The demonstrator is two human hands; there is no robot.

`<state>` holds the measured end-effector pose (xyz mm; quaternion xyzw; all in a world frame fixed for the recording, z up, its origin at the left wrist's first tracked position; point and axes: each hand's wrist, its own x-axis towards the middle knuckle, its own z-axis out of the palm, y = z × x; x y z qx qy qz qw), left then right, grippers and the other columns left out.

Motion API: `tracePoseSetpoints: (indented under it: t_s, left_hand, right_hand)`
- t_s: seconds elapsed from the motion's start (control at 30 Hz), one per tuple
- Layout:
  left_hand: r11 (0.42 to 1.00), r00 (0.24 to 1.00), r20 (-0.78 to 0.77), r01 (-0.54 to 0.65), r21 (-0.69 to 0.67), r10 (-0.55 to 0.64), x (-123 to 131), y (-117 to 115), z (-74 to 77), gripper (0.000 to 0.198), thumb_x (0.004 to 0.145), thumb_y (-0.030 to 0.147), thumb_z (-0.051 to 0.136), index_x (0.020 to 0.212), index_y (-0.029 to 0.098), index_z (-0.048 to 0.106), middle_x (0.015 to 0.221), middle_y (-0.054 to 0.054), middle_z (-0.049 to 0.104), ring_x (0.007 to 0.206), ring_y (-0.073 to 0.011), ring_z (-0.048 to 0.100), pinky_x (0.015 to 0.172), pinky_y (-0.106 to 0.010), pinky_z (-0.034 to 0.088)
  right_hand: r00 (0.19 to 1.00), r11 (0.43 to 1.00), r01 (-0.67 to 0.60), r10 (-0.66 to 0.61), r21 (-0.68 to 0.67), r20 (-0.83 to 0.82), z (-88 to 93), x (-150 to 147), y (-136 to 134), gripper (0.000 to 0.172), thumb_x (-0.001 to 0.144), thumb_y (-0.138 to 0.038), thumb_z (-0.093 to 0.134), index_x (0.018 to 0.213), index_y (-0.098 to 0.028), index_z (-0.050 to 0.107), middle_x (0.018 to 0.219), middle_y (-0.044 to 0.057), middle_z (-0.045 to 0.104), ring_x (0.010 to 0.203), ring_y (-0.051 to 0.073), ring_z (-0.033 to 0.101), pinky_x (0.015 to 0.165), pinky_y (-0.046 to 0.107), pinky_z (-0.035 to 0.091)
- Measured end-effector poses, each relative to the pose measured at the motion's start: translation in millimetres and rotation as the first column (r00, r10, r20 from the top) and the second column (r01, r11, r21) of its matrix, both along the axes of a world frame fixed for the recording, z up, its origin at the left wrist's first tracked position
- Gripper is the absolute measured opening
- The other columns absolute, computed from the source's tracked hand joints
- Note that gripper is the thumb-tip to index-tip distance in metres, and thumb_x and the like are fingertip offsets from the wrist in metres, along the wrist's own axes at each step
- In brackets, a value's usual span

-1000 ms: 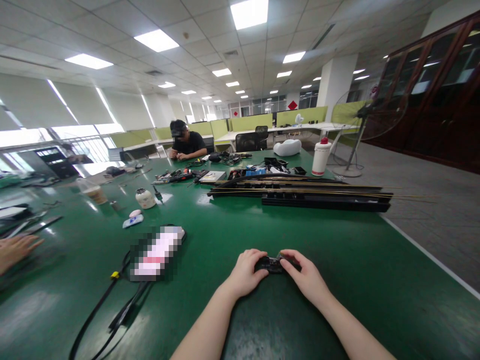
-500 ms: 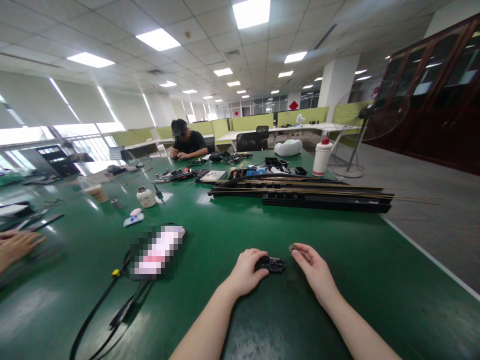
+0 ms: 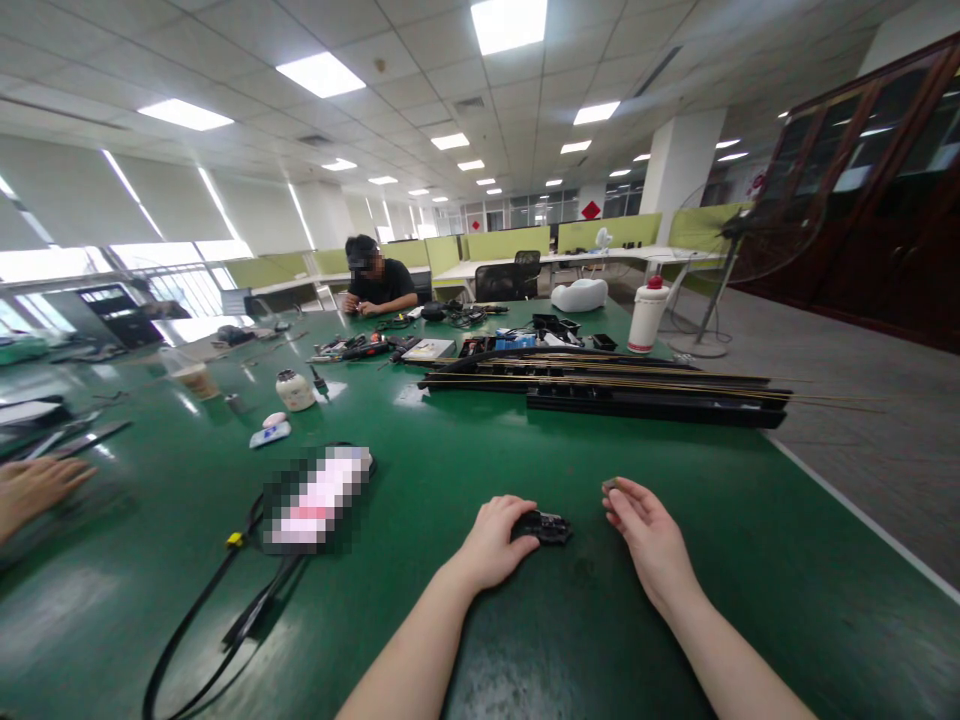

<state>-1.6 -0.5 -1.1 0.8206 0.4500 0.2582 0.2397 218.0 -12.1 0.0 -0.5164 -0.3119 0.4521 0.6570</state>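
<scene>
My left hand [image 3: 493,540] rests on the green table [image 3: 465,460], its fingers curled round the left end of a small black part [image 3: 546,526] lying flat. My right hand [image 3: 651,535] sits a short way to the right of that part, apart from it, and pinches a tiny grey piece [image 3: 610,486] at its fingertips.
Long black rails with thin brass rods [image 3: 622,390] lie across the table's far middle. A white bottle [image 3: 646,315] stands behind them. A blurred flat object [image 3: 319,497] with black cables [image 3: 225,610] is to my left. Another person's hand [image 3: 34,490] shows at the left edge; a person [image 3: 375,285] sits far back.
My right hand has come off the black part and moved right, carrying a tiny grey piece. My left hand has stayed on the part.
</scene>
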Motion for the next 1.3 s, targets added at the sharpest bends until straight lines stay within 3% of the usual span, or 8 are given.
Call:
tracePoseSetpoints:
  t_s: [1.3]
  left_hand:
    - [1.000,1.000,0.022,-0.008,-0.027,0.009,1.2,-3.0,8.0,0.041,0.076,0.021,0.063,0.116,0.022,0.055,0.114,-0.006,0.057,0.108,-0.0231,0.048,0.097,-0.037,0.036]
  right_hand:
    - [1.000,0.999,0.022,-0.021,-0.035,0.021,4.3,0.8,-3.4,0.040,0.061,-0.051,0.071,0.089,-0.022,0.066,0.091,0.004,0.068,0.082,0.020,0.064,0.062,0.027,0.054]
